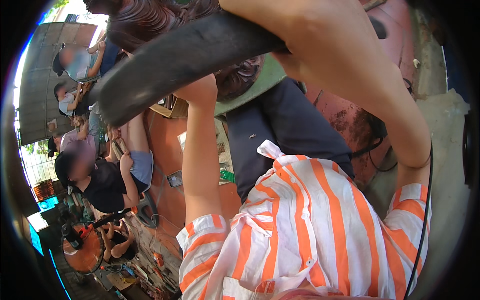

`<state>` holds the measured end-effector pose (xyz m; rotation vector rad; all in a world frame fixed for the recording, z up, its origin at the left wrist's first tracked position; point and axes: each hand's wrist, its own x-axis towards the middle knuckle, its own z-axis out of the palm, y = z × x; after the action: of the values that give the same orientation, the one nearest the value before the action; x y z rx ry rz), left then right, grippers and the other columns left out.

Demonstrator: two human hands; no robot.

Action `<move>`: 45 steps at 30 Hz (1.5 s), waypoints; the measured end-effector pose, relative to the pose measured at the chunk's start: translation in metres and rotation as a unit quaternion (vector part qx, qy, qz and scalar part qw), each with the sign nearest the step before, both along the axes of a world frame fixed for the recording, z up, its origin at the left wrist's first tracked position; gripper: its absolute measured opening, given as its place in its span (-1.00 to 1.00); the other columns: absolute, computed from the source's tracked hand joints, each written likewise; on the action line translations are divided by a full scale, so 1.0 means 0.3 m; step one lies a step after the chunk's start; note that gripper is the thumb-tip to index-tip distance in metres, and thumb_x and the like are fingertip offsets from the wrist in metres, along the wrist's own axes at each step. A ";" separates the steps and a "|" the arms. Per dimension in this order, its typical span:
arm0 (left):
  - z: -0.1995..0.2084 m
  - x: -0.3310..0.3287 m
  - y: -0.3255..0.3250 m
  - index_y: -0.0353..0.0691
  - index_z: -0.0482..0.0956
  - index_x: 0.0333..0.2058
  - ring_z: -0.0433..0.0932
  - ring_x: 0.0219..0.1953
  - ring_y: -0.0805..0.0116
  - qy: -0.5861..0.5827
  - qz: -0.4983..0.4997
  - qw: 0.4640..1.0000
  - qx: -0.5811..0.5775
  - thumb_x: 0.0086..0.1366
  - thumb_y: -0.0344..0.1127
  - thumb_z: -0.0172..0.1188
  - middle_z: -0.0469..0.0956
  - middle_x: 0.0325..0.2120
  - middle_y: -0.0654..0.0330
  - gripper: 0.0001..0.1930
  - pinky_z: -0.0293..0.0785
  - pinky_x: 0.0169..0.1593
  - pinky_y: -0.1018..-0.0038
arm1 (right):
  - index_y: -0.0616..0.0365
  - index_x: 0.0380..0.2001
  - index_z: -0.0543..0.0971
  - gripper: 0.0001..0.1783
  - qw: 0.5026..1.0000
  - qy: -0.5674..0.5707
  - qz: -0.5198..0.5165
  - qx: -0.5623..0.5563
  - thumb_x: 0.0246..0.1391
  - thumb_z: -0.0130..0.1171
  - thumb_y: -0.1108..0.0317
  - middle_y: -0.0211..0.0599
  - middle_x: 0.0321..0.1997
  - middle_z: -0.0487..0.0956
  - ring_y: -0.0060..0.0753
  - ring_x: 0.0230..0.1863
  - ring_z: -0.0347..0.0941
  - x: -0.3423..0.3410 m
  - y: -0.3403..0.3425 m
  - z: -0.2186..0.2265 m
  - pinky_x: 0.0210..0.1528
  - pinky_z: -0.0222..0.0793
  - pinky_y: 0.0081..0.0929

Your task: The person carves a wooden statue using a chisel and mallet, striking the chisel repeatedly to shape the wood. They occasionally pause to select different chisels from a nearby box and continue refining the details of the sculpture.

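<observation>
Both hands reach forward to the dark carved wood (150,25), which lies beyond them. A black curved bar (185,57) covers the left hand's (197,91) fingers; whether either hand grips, I cannot tell. Left forearm stands straight; the right hand (272,20) bends inward.

A dark reddish-brown sculpture (155,22), carved with flowing grooves, shows above and below a black, smooth, curved tool-like piece (185,60). The piece slants across it, blurred at its lower-left end, passing behind the right arm (350,75). The sculpture's lower part overlaps a green surface (272,77).
</observation>
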<state>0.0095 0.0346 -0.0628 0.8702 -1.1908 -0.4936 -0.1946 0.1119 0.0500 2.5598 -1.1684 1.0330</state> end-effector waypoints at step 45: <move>0.228 0.019 -0.112 -0.27 0.39 -0.31 0.20 -0.61 0.33 0.127 -0.411 0.893 0.135 0.34 0.21 -0.36 0.35 -0.51 0.13 -0.40 0.18 -0.50 0.41 | 0.22 -0.25 0.42 -0.59 0.911 -0.390 0.089 0.096 -0.33 0.14 0.61 -0.07 -0.47 0.47 0.04 -0.43 0.45 -0.201 -0.123 -0.241 -0.42 0.33 -0.34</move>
<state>0.0153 0.0008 0.0056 0.4663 -1.2268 -1.4480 -0.2550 0.0751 -0.0221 2.4688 -1.2273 2.2211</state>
